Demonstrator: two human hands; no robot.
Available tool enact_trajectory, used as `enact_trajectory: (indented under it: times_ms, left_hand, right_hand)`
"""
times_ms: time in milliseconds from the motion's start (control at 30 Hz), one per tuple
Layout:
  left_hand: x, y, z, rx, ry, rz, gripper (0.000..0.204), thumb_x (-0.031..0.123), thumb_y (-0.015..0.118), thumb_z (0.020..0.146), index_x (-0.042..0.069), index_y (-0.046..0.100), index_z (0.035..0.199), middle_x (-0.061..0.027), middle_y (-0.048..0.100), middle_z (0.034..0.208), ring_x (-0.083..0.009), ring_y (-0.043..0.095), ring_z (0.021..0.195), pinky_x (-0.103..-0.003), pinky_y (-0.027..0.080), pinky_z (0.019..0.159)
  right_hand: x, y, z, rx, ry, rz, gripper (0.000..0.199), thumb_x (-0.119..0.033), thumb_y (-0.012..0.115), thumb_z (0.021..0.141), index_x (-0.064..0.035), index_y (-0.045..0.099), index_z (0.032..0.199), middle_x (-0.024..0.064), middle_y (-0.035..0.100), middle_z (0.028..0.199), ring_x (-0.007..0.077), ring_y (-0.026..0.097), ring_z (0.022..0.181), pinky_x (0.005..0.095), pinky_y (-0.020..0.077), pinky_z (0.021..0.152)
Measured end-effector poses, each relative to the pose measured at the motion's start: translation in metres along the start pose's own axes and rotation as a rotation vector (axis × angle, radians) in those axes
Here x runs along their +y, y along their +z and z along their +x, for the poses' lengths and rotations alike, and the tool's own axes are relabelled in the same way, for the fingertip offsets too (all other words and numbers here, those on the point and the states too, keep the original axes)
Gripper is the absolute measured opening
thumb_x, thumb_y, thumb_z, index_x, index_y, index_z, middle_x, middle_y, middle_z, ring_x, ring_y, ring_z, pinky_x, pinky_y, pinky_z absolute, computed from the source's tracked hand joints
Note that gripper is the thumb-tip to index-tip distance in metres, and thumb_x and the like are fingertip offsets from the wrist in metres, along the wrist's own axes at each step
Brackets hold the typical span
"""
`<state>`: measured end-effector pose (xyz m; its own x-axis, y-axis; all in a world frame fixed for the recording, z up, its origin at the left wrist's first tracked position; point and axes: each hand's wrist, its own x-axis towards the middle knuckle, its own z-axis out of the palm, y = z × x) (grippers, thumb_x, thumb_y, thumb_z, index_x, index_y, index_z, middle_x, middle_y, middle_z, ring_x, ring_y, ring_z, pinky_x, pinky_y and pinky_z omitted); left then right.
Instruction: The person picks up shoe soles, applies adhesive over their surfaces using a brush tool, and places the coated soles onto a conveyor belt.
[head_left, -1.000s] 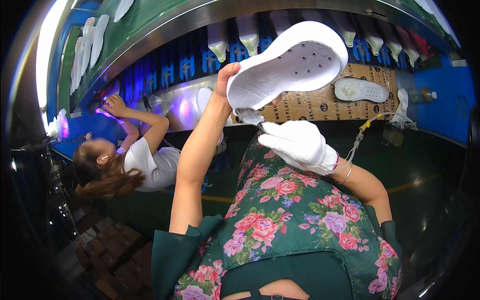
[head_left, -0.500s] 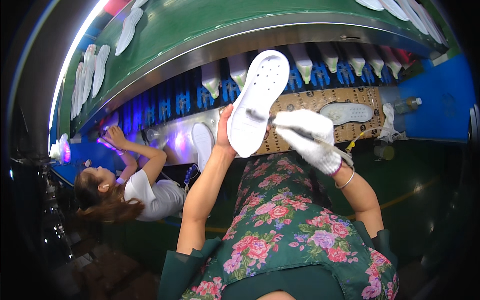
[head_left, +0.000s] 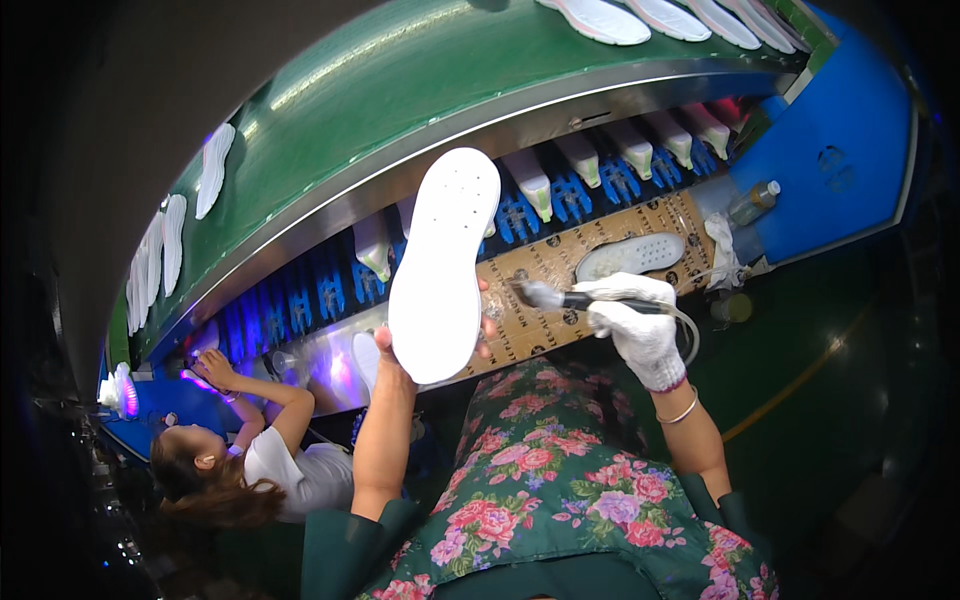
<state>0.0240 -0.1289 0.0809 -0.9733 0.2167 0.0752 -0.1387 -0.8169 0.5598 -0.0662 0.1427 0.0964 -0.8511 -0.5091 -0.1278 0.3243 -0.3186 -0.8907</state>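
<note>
My bare left hand (head_left: 388, 358) grips a white shoe sole (head_left: 440, 270) from behind, its fingers showing along both edges. The sole is held up nearly upright, small holes near its top end. My right hand (head_left: 645, 335), in a white knitted glove, is closed around a dark-handled brush (head_left: 585, 299) with a clear tube (head_left: 690, 340) curving back from it. The brush's dark bristle tip points left, a short gap from the sole. Just beyond the glove, a second sole (head_left: 632, 257), greyish with rows of dots, lies on brown cardboard (head_left: 530, 338).
A green conveyor belt (head_left: 400, 85) with white soles runs across the far side. Under its metal edge, blue holders (head_left: 520, 218) stand near hanging white shoe-shaped pieces (head_left: 530, 185). A bottle (head_left: 755, 203) and white cloth (head_left: 722, 250) sit right. Another person (head_left: 290, 470) works at left.
The brush has come off the sole and moved right with my right hand. My left hand has lowered the sole and shifted it left. The view has turned and shifted.
</note>
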Motion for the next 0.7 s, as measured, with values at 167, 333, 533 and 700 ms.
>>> enact_trajectory:
  times_ms: [167,333,533,700]
  left_hand:
    - [0.034,0.015,0.126,-0.361,0.133,-0.095,0.106,0.064,0.07,0.07,0.004,0.026,0.145,-0.0271,0.045,0.13,-0.0493,0.056,0.102,-0.051,0.06,0.069]
    - [0.022,0.041,0.227,0.118,0.093,-0.351,0.095,0.072,0.035,0.088,0.01,0.0,0.151,-0.0298,0.01,0.152,-0.0456,0.023,0.139,-0.055,0.036,0.108]
    - [0.008,0.06,0.176,0.007,-0.088,0.032,0.068,0.053,0.034,0.099,0.0,0.036,0.142,-0.0278,0.053,0.127,-0.0413,0.056,0.113,-0.046,0.048,0.096]
    - [0.11,-0.004,0.096,0.372,0.427,0.732,0.041,0.023,0.056,0.094,-0.004,0.054,0.124,-0.0176,0.064,0.104,-0.0228,0.066,0.089,-0.031,0.054,0.072]
  right_hand:
    - [0.028,-0.028,-0.01,0.262,-0.025,0.03,0.019,0.003,0.068,0.08,0.0054,0.069,0.099,0.0112,0.071,0.087,0.0115,0.066,0.066,0.0192,0.0508,0.056]
    - [0.061,-0.025,-0.007,0.301,0.037,-0.011,0.02,0.003,0.07,0.08,0.0038,0.07,0.099,0.0094,0.071,0.087,0.0102,0.065,0.067,0.0194,0.0499,0.057]
    - [0.095,-0.032,-0.001,0.32,0.125,0.062,0.022,0.001,0.07,0.08,0.0037,0.069,0.102,0.0099,0.071,0.086,0.0113,0.065,0.067,0.0202,0.0485,0.058]
    - [0.112,-0.026,0.001,0.28,0.169,0.122,0.022,0.001,0.069,0.08,0.0062,0.067,0.102,0.0113,0.069,0.082,0.0131,0.062,0.062,0.021,0.0467,0.055]
